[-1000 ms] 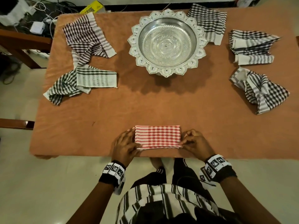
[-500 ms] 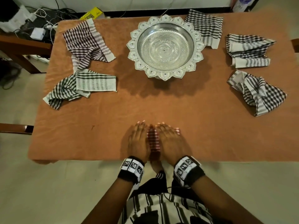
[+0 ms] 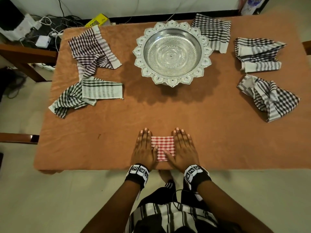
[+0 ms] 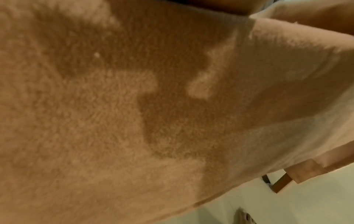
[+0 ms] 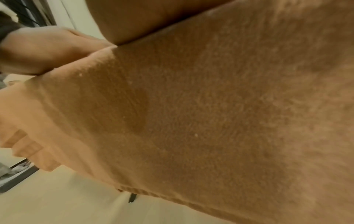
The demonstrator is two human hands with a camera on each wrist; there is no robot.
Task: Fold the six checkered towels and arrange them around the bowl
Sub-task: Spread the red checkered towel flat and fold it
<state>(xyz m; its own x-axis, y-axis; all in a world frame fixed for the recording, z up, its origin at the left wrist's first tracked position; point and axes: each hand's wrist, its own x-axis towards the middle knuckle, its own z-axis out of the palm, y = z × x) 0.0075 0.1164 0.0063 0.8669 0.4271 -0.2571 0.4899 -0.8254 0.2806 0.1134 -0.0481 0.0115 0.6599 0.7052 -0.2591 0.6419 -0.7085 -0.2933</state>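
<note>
A folded red checkered towel (image 3: 162, 147) lies near the table's front edge. My left hand (image 3: 143, 148) lies flat on its left side and my right hand (image 3: 183, 148) flat on its right side, fingers straight, thumbs on the cloth. The silver bowl (image 3: 171, 52) stands at the back middle. Unfolded checkered towels lie around it: a purple one (image 3: 91, 51) and a green one (image 3: 84, 96) at the left, a black one (image 3: 213, 32) behind the bowl at the right, and two more (image 3: 257, 52) (image 3: 269, 98) at the far right. Both wrist views show only the brown table cover (image 4: 114, 121) (image 5: 210, 121).
The table's brown cover (image 3: 168, 113) is bare between the bowl and the red towel. Cables and a yellow box (image 3: 98, 22) lie on the floor behind the table at the left. A wooden chair (image 3: 20, 54) stands at the left side.
The long folded red towel was folded in half to a small square. My hands, pressed close together over it half a second ago, have slid apart to its two sides.
</note>
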